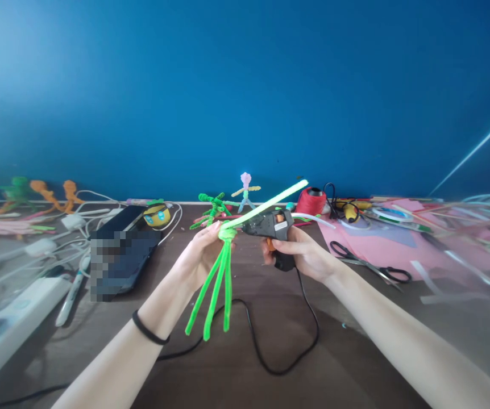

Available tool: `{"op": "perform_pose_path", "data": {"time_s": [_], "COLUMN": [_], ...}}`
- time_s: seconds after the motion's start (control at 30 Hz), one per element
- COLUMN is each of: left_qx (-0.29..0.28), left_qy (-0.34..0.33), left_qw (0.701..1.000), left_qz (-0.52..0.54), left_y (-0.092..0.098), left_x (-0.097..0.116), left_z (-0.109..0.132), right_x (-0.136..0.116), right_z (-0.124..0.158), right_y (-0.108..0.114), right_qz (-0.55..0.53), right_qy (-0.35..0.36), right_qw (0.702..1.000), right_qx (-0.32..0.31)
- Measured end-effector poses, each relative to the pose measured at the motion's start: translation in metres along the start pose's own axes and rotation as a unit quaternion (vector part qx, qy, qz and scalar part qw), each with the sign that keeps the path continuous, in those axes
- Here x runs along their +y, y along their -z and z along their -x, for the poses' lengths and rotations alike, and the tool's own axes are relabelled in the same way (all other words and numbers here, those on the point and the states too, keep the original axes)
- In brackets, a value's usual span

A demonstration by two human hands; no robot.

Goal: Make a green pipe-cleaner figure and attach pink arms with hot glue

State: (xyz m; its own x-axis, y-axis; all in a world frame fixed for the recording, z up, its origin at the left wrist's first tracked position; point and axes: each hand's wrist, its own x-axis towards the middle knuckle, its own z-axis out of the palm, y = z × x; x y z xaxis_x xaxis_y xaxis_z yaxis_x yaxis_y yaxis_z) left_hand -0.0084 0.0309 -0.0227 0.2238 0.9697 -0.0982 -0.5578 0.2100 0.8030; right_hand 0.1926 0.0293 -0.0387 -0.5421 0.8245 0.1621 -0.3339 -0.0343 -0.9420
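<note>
Bright green pipe cleaners (227, 267), twisted together near the top, are pinched in my left hand (204, 250). Several legs hang down from the twist, and one long strand slants up to the right. My right hand (300, 250) is wrapped round the grip of a black glue gun (270, 225), fingers by its orange trigger. A pale glue stick (313, 218) sticks out of the gun's back. Its nozzle points left, close to the twisted knot; whether it touches I cannot tell. My left fingertips are partly hidden behind the green strands.
The gun's black cord (266, 366) loops over the dark table. Pipe-cleaner figures (245, 190) stand at the back beside a red thread spool (312, 201). Scissors (373, 264) lie on pink sheets (366, 238) at right. Left are a dark phone-like object (136, 267), a marker (71, 295) and a power strip (23, 335).
</note>
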Motion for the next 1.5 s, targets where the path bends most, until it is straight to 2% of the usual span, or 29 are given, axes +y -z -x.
{"op": "perform_pose_path", "data": {"time_s": [0.27, 0.7, 1.5], "left_qx": [0.002, -0.016, -0.023], "left_qy": [0.013, 0.009, 0.007], "left_qw": [1.000, 0.999, 0.999], "left_qz": [-0.016, -0.027, -0.021], "left_y": [0.0024, 0.0041, 0.0026], "left_x": [-0.0011, -0.0010, -0.0003], "left_z": [-0.0014, -0.0017, 0.0013], "right_x": [0.0005, 0.0011, 0.0014], "right_z": [-0.0004, -0.0006, 0.0001], "right_y": [0.0024, 0.0040, 0.0036], "right_qz": [0.052, 0.080, 0.077], "right_qy": [0.024, 0.043, 0.041], "right_qw": [0.998, 0.996, 0.996], "right_qx": [-0.016, -0.026, -0.027]}}
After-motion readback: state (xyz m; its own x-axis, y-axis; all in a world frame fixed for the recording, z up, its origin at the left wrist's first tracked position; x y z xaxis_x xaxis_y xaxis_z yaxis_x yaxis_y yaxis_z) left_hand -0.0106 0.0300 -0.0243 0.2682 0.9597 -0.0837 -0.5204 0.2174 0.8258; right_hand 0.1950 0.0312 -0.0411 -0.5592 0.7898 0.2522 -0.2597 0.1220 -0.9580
